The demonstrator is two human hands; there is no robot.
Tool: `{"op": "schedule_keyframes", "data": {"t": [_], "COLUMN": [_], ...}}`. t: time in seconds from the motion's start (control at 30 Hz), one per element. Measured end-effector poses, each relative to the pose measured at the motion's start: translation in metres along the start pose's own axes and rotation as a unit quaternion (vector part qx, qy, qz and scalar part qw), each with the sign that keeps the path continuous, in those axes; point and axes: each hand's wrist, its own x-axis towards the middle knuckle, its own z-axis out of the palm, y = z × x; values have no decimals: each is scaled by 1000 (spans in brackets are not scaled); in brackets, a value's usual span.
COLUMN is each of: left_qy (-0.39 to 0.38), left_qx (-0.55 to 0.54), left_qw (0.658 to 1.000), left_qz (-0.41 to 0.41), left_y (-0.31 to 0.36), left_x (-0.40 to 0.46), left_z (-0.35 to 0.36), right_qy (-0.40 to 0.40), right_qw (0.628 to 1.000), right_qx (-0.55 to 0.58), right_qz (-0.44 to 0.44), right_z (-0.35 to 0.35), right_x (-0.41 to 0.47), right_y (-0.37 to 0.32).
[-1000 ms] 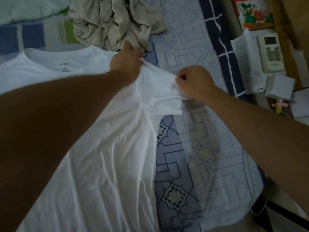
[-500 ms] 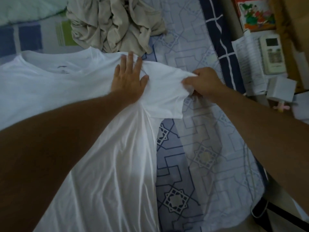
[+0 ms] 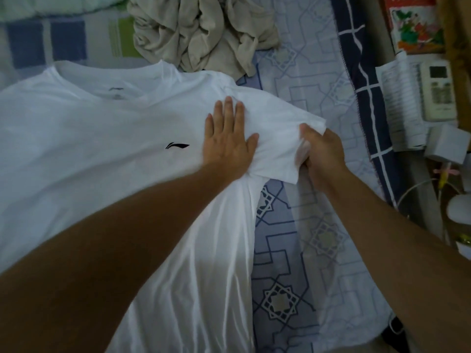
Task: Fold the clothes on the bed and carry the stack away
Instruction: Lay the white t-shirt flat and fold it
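Observation:
A white T-shirt [image 3: 102, 138] with a small black logo lies face up across the bed, collar toward the far side. My left hand [image 3: 229, 138] presses flat on it with straight fingers, near the right shoulder seam. My right hand [image 3: 321, 154] grips the hem of the right sleeve [image 3: 277, 128], which is pulled out to the right. A crumpled beige garment [image 3: 204, 31] lies in a heap beyond the shirt.
The bed sheet [image 3: 305, 238] has a blue geometric pattern with a dark blue border at the right edge. Beyond that edge lie a remote control [image 3: 438, 93], printed papers [image 3: 400, 103], a white box [image 3: 448, 146] and a colourful booklet [image 3: 415, 24].
My left hand went from pinching the shoulder to lying flat on the shirt, lower down the chest. My right hand keeps hold of the sleeve hem, now lower. More of the shirt front shows.

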Motion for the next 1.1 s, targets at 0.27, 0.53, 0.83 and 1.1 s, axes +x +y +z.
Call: {"op": "schedule_keyframes", "data": {"t": [0.27,0.53,0.83,1.1], "left_qy": [-8,-191,-198,-129], "left_qx": [-346,-725,-460,-186], "left_qw": [938,608,850,973], "left_qz": [-24,-262,-164,-55], "left_y": [-30,-64,-86,-85], "left_x": [3,32,37,6], "left_z": [-30,-93,-99,-77], "right_qy": [139,-86,-183,-11], "right_qw": [979,862,808,833], "right_qx": [-75,-361,-457,-432], "right_qz": [-130,-344,-324,-345], "right_z": [32,105,111,102], "right_x": [-26,-109,-130,-100], "right_y": [-9,-28,39,15]}}
